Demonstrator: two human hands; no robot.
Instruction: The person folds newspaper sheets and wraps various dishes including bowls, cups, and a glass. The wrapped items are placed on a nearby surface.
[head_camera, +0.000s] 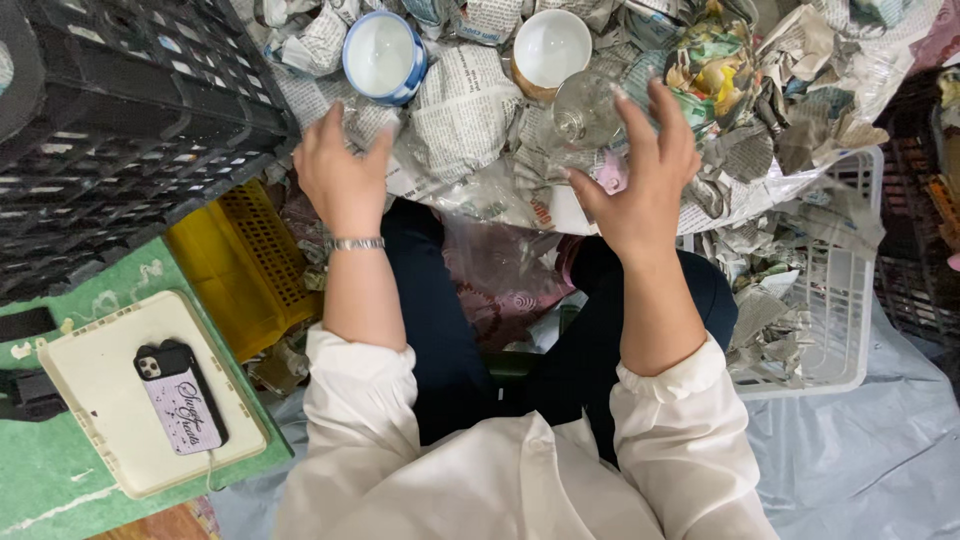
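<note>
Glass (585, 108), perhaps one; two cups (384, 56)

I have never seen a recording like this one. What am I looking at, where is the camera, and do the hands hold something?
There is one picture, from a camera on a person's head, looking down at their own two bare hands. The left hand is open over crumpled newspaper. The right hand is open around a clear glass; whether it grips it, I cannot tell. Beyond lie a blue-rimmed cup and a white bowl. A black crate stands left, a white basket right, and a phone lies on a cream tray.
</note>
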